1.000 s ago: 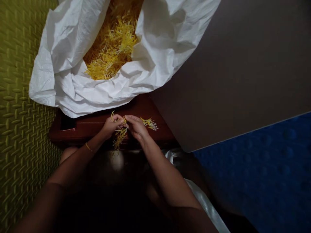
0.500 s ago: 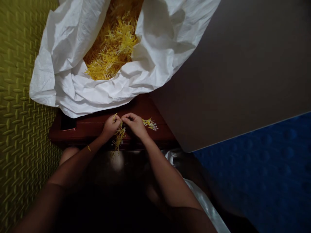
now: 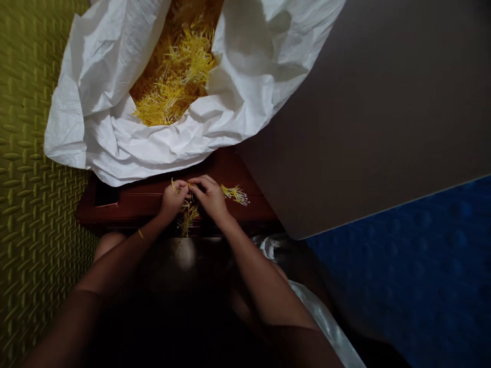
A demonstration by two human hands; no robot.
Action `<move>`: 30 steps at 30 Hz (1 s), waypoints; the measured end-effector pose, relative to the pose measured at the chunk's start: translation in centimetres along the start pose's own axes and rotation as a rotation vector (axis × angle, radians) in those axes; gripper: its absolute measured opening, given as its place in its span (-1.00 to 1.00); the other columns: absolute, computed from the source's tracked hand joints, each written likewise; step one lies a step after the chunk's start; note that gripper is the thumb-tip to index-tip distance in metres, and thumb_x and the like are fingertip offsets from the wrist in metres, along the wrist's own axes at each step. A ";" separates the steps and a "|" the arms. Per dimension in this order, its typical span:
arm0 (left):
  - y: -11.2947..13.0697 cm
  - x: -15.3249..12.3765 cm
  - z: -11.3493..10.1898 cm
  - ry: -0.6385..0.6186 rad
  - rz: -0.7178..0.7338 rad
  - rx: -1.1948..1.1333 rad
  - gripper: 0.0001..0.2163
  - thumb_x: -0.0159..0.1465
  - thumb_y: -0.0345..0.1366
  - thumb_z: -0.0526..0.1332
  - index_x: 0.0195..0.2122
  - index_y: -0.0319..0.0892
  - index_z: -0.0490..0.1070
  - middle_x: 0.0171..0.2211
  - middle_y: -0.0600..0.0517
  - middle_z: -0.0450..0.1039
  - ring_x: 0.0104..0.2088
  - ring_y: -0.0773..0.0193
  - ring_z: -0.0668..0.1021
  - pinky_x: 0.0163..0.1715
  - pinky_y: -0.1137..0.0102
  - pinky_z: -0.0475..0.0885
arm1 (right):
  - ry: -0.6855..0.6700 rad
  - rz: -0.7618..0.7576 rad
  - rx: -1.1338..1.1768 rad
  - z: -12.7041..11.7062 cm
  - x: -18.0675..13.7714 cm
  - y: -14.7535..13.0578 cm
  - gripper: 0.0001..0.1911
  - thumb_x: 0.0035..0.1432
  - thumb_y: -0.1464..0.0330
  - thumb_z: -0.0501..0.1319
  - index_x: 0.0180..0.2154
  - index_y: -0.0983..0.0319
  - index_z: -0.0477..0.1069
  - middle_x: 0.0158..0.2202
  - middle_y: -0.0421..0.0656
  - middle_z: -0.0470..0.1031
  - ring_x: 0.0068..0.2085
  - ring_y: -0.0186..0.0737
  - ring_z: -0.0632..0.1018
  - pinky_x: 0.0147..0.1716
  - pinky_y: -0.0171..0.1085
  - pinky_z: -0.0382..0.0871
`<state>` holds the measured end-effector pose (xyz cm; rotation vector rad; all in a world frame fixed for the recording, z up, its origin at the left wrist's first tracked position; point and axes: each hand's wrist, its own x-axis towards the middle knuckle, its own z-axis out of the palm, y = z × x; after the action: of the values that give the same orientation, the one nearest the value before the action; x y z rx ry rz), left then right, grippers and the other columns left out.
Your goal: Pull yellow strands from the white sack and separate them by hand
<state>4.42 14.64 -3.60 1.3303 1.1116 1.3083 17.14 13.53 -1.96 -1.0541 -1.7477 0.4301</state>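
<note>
In the head view, I take the white sack [image 3: 249, 115] as my landmark. On its near side, over the red-brown table [image 3: 140, 204], I see the left hand [image 3: 172, 201] pinching a bunch of yellow strands [image 3: 187, 217]. The bunch hangs with its long axis running away from the sack, tips toward the wearer. One curved strand [image 3: 174, 186] sticks up by the left fingers, toward the sack. The right hand [image 3: 210, 198] meets the left at the fingertips, thumb and forefinger narrowed — I cannot tell what it grips. A second bunch [image 3: 238, 195] lies just beside the right hand, near the sack, its white tips pointing rightward and slightly away from the sack. The sack gapes open, with a heap of yellow strands [image 3: 180, 82] inside. Against half a second ago, the curved strand stands further left — and more of the second bunch shows past the right hand.
</note>
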 end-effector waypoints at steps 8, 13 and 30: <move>1.6 -0.6 -0.3 -0.098 0.143 0.088 -0.92 0.11 -0.36 0.14 -0.48 -0.24 0.34 -0.58 0.13 0.31 -0.54 0.45 0.35 -0.46 0.52 0.27 | 0.074 0.241 0.295 0.0 0.1 -0.7 -0.87 0.01 0.27 0.18 -0.46 0.19 0.40 -0.46 -0.22 0.42 -0.39 -0.28 0.42 -0.30 -0.27 0.31; 1.7 -0.8 -0.1 -0.132 0.127 -0.014 -0.89 0.11 -0.31 0.17 -0.48 -0.25 0.35 -0.54 0.10 0.35 -0.50 0.44 0.35 -0.42 0.50 0.28 | 0.078 0.590 0.847 1.0 -0.3 -0.3 -0.86 -0.15 0.29 0.27 -0.47 0.20 0.40 -0.52 -0.27 0.40 -0.54 -0.40 0.35 -0.48 -0.34 0.32; 1.5 -0.2 -0.5 0.067 -0.151 -0.239 -0.92 0.12 -0.35 0.20 -0.43 -0.25 0.33 -0.53 0.09 0.37 -0.55 0.52 0.38 -0.51 0.58 0.30 | -0.026 0.644 -0.661 -8.1 0.4 7.1 -0.83 -0.07 0.42 0.18 -0.36 0.24 0.50 -0.37 -0.05 0.53 -0.34 -0.18 0.50 -0.36 -0.28 0.26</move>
<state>3.95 14.24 -2.16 1.0146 1.0432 1.3347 27.47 16.30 -3.17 -2.1112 -1.5691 0.2473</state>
